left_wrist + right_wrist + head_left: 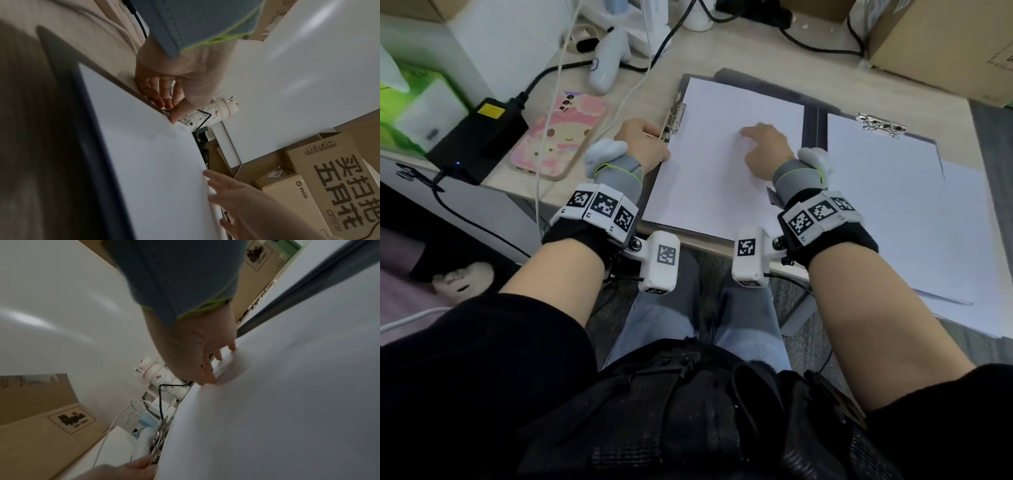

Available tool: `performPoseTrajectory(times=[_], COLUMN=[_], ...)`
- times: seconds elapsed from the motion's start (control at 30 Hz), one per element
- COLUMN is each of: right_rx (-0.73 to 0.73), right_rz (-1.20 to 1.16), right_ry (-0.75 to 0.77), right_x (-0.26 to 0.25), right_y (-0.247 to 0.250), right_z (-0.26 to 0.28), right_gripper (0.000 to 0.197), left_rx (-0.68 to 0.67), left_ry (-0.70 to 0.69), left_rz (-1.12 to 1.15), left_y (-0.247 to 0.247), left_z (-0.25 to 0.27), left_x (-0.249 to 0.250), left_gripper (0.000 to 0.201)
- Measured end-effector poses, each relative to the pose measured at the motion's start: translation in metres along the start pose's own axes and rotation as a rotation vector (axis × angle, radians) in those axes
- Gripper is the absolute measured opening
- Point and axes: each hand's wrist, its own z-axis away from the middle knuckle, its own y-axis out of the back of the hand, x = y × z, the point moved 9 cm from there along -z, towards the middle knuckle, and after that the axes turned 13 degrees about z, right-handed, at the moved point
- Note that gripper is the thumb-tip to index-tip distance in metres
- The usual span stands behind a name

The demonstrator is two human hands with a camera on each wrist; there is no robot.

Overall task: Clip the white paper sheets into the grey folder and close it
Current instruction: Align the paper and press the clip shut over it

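Observation:
The grey folder [813,126] lies open on the desk. A white paper sheet [722,192] covers its left half, beside a metal side clip [675,116] on the left edge. My left hand [643,140] is at the clip's near end, where the thumb and fingertips [166,108] pinch it against the paper [148,162]. My right hand [767,147] rests on the sheet's middle, its straight fingers [209,378] pressing the paper [277,402] down. More white sheets [914,219] lie on the right half under a top clip [880,125].
Left of the folder are a phone in a pink case [560,137], a black power adapter [479,133] with cables, and a white controller [607,58]. A cardboard box [941,41] stands at the back right. The folder overhangs the desk's near edge.

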Motion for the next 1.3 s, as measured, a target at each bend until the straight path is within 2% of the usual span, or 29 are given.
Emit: performPoseTrajectory(times=[0.07, 0.23, 0.33, 0.4, 0.47, 0.53, 0.63, 0.73, 0.8, 0.9, 0.93, 1.0, 1.03, 1.13, 1.23, 1.3], right_rx=[-0.047, -0.151, -0.200, -0.239, -0.253, -0.255, -0.252, -0.249, -0.245, -0.233, -0.231, -0.223, -0.221, -0.221, -0.220, -0.215], right_rz=[0.026, 0.060, 0.021, 0.007, -0.005, -0.014, -0.089, -0.160, -0.197, -0.255, -0.269, -0.280, -0.281, -0.292, -0.298, -0.316], right_ry=[0.075, 0.118, 0.117, 0.115, 0.116, 0.119, 0.112, 0.095, 0.085, 0.077, 0.076, 0.084, 0.086, 0.086, 0.086, 0.088], right_x=[-0.017, -0.042, -0.049, -0.051, -0.051, -0.050, -0.049, -0.048, -0.048, -0.048, -0.047, -0.047, -0.047, -0.046, -0.045, -0.045], right_y=[-0.003, -0.014, -0.015, -0.018, -0.018, -0.019, -0.023, -0.028, -0.030, -0.030, -0.030, -0.029, -0.028, -0.029, -0.029, -0.029], right_z=[-0.001, -0.015, -0.023, -0.026, -0.027, -0.029, -0.030, -0.031, -0.031, -0.030, -0.030, -0.029, -0.029, -0.030, -0.031, -0.032], right_gripper=[0.052, 0.069, 0.074, 0.077, 0.078, 0.078, 0.077, 0.076, 0.075, 0.075, 0.075, 0.074, 0.074, 0.075, 0.075, 0.075], left_rx=[-0.038, -0.222, -0.262, -0.287, -0.343, -0.410, -0.446, -0.443, -0.410, -0.356, -0.360, -0.367, -0.360, -0.353, -0.370, -0.356], left_ry=[0.004, 0.029, 0.058, 0.039, 0.014, 0.004, 0.026, 0.026, 0.040, 0.065, 0.077, 0.100, 0.123, 0.155, 0.155, 0.135], left_rz=[-0.016, 0.009, 0.028, 0.056, 0.057, 0.049, 0.145, 0.203, 0.230, 0.266, 0.294, 0.379, 0.430, 0.515, 0.515, 0.506], left_y=[-0.002, -0.013, -0.014, -0.015, -0.021, -0.029, -0.035, -0.037, -0.034, -0.031, -0.032, -0.034, -0.034, -0.033, -0.029, -0.023], left_z=[-0.004, -0.010, -0.017, -0.022, -0.022, -0.023, -0.025, -0.028, -0.028, -0.026, -0.025, -0.021, -0.019, -0.014, -0.011, -0.014], left_x=[0.001, 0.008, 0.012, 0.016, 0.023, 0.030, 0.037, 0.037, 0.034, 0.030, 0.030, 0.035, 0.036, 0.037, 0.035, 0.030], left_gripper=[0.035, 0.035, 0.054, 0.073, 0.083, 0.076, 0.052, 0.047, 0.050, 0.069, 0.060, 0.023, 0.016, 0.017, 0.035, 0.029])
